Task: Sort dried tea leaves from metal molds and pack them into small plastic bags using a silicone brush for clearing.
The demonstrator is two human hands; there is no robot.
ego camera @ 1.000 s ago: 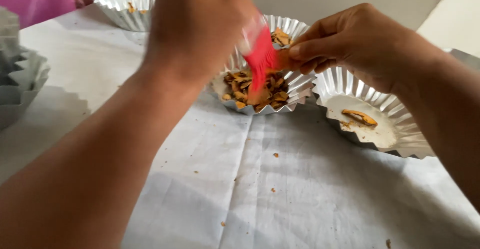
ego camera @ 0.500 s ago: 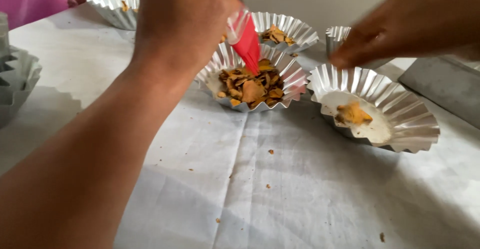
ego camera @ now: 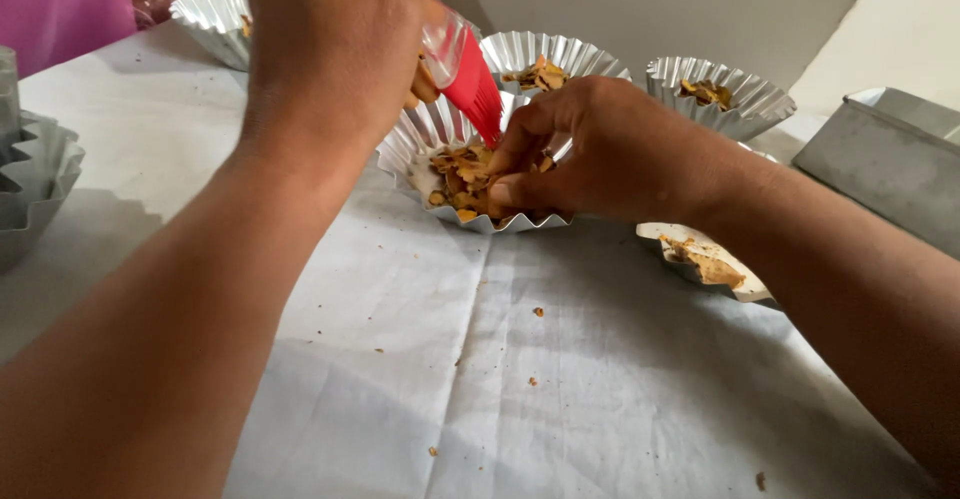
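Observation:
My left hand [ego camera: 335, 44] is raised over the table and grips a brush with red silicone bristles [ego camera: 472, 87], the bristles pointing down at a fluted metal mould [ego camera: 412, 147] filled with brown crumbs [ego camera: 462, 174]. My right hand [ego camera: 585, 149] reaches into that same mould, fingertips pinched among the crumbs; what they hold is hidden. A second mould [ego camera: 712, 267] with a cream lining and a few crumbs lies partly under my right forearm.
Further fluted moulds with crumbs stand behind [ego camera: 545, 59], [ego camera: 718, 94], [ego camera: 215, 21]. A stack of moulds [ego camera: 30, 174] sits at the left edge. A grey rectangular tin [ego camera: 885, 164] is at the right. White paper [ego camera: 500, 379] with scattered crumbs covers the table.
My right hand came down from the back right into the crumb-filled mould. My left hand with the brush stayed above it, and the view shifted slightly.

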